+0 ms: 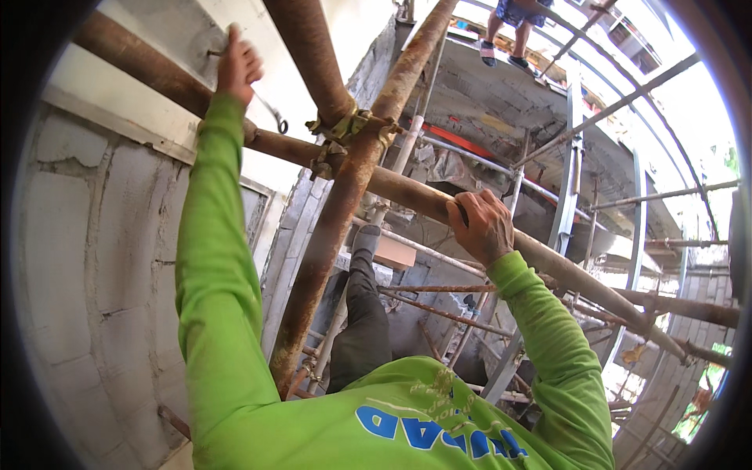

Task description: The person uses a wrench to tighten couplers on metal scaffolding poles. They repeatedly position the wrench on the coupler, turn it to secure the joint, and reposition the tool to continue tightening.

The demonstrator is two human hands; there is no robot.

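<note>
Head view, only one here: from where I stand, right hand (pixel 487 225) is closed over the long rusty pipe (pixel 411 194), fingers wrapped on top, right of the clamps (pixel 350 125) at the slanting pipe (pixel 329 251). Left hand (pixel 239 69) is up by the pale wall (pixel 274 70), fingers partly curled, blurred; ring-ended metal tool (pixel 276 116) shows just beyond its wrist side, near the pipe, but can't tell whether the fingers are tight on it. Foot (pixel 366 239) is down among the pipes, footing unclear. Another person's legs (pixel 509 35) up on a ledge. Doing this well, I'd judge: firm right grip for balance, left fingers fully round the tool, wrist kept off pipe and clamps, weight settled before any longer reach; a dropped tool could slip down through the scaffold gaps.
</note>
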